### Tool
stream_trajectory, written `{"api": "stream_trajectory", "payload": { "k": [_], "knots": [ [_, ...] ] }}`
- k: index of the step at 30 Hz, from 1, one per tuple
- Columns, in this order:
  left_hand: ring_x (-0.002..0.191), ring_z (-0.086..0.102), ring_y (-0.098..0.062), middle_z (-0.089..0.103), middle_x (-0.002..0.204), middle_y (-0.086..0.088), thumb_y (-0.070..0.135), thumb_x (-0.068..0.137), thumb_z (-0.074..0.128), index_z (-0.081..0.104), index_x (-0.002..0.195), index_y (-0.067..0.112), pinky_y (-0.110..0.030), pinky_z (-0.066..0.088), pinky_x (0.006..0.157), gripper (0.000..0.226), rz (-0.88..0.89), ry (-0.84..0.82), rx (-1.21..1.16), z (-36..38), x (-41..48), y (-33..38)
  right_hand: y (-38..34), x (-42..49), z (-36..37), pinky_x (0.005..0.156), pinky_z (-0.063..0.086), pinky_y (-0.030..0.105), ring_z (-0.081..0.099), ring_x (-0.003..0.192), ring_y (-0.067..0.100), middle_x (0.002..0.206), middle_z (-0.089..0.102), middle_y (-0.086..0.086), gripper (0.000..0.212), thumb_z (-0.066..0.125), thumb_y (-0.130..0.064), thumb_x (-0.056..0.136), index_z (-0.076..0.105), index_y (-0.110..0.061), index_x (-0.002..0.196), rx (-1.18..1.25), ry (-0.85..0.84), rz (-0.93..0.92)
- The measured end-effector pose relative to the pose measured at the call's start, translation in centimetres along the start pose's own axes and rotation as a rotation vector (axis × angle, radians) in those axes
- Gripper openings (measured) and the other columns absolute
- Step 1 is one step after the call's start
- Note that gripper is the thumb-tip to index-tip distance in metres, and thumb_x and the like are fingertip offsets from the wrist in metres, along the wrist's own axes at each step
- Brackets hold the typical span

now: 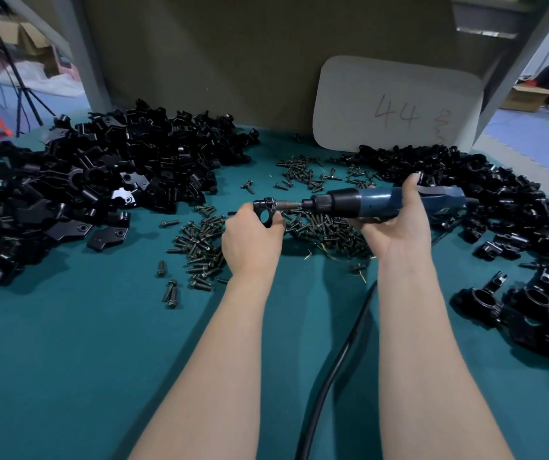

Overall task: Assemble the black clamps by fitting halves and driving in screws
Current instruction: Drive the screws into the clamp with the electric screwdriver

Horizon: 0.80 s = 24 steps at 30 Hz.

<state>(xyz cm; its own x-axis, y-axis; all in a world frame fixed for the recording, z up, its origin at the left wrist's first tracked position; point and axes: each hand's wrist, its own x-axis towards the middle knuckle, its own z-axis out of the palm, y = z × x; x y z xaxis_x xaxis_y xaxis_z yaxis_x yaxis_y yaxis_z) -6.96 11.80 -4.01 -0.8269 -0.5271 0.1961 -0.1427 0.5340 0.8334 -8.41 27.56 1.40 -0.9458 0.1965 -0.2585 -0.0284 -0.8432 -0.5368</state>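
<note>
The left hand's (250, 242) fingers (277, 220) pinched the black clamp (266, 210) while the right hand (396, 225) gripped the blue electric screwdriver (377, 202), its bit (291, 204) entering the clamp just right of those fingers, where a tilted bit could have slipped out or twisted the halves askew.

Open cloth (84, 376) near edge; halves pile (94, 180) left, clamps (515, 227) right, screws (200, 250) between.

We see one black clamp (266, 212) gripped in the left hand (250, 240). The blue electric screwdriver (376, 202), level in the right hand (396, 224), meets its top, seemingly on a screw. Loose screws (206, 247) lie between the left heap (100, 174) and right heap (499, 207) of black clamp parts.
</note>
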Motion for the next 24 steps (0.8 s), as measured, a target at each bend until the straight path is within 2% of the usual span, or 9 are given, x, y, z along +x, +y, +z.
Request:
{"api": "stream_trajectory", "payload": {
  "k": [3,7,9,12,14,17,21,24],
  "knots": [
    [0.073,0.06,-0.026,0.061,0.081,-0.004,0.036,0.089,0.062,0.06,0.098,0.013,-0.03,0.044,0.057,0.025,0.008,-0.009,0.034,0.1,0.1,0.0,0.0,-0.1,0.1,0.087,0.052,0.055,0.062,0.105,0.033,0.122,0.055,0.017,0.044,0.064,-0.036,0.089,0.047,-0.008,0.118,0.002,-0.035,-0.015],
    [0.072,0.059,-0.025,0.057,0.076,0.001,0.034,0.087,0.063,0.06,0.099,0.015,-0.03,0.043,0.058,0.023,0.003,-0.009,0.011,0.2,0.0,-0.1,0.3,-0.2,0.4,0.073,0.056,0.045,0.064,0.094,0.025,0.113,0.057,0.013,0.048,0.066,-0.037,0.088,0.048,-0.011,0.124,0.085,-0.012,-0.074],
    [0.069,0.057,-0.024,0.053,0.072,0.003,0.037,0.088,0.062,0.059,0.097,0.016,-0.028,0.04,0.058,0.023,0.006,-0.001,0.028,0.2,0.1,0.0,0.5,-0.2,0.5,0.077,0.056,0.042,0.064,0.092,0.023,0.109,0.058,0.008,0.045,0.068,-0.043,0.085,0.051,-0.017,0.118,0.128,0.031,-0.114],
    [0.066,0.056,-0.023,0.057,0.072,0.001,0.036,0.088,0.062,0.059,0.093,0.016,-0.027,0.039,0.056,0.022,0.021,0.006,0.037,0.3,0.1,0.1,0.9,-0.2,0.5,0.076,0.056,0.034,0.065,0.083,0.019,0.096,0.062,0.003,0.028,0.069,-0.04,0.086,0.055,-0.018,0.097,0.193,0.124,-0.166],
    [0.065,0.058,-0.023,0.06,0.074,-0.001,0.036,0.088,0.062,0.059,0.092,0.015,-0.027,0.04,0.056,0.022,0.024,0.006,0.039,0.2,0.0,0.1,1.2,-0.2,0.5,0.079,0.055,0.03,0.065,0.081,0.015,0.09,0.062,-0.001,0.025,0.069,-0.039,0.086,0.055,-0.019,0.091,0.197,0.184,-0.196],
    [0.065,0.058,-0.023,0.061,0.074,-0.001,0.037,0.088,0.061,0.06,0.091,0.014,-0.027,0.04,0.055,0.023,0.031,0.01,0.06,0.2,0.0,0.1,1.4,-0.2,0.6,0.079,0.054,0.028,0.065,0.081,0.013,0.091,0.062,-0.003,0.026,0.069,-0.039,0.086,0.052,-0.021,0.091,0.2,0.208,-0.22],
    [0.066,0.057,-0.024,0.062,0.075,-0.002,0.037,0.088,0.061,0.061,0.091,0.013,-0.027,0.039,0.055,0.024,0.03,0.01,0.084,0.2,-0.1,0.0,1.5,-0.2,0.4,0.064,0.051,0.023,0.065,0.08,0.01,0.092,0.062,-0.005,0.028,0.069,-0.043,0.085,0.05,-0.023,0.091,0.154,0.235,-0.228],
    [0.065,0.057,-0.024,0.062,0.075,-0.002,0.036,0.088,0.061,0.061,0.093,0.012,-0.027,0.037,0.054,0.024,0.031,0.013,0.087,0.2,-0.1,0.0,1.6,-0.1,0.3,0.06,0.049,0.021,0.065,0.08,0.009,0.092,0.062,-0.006,0.031,0.069,-0.044,0.084,0.05,-0.023,0.096,0.122,0.247,-0.237]
  ]
}}
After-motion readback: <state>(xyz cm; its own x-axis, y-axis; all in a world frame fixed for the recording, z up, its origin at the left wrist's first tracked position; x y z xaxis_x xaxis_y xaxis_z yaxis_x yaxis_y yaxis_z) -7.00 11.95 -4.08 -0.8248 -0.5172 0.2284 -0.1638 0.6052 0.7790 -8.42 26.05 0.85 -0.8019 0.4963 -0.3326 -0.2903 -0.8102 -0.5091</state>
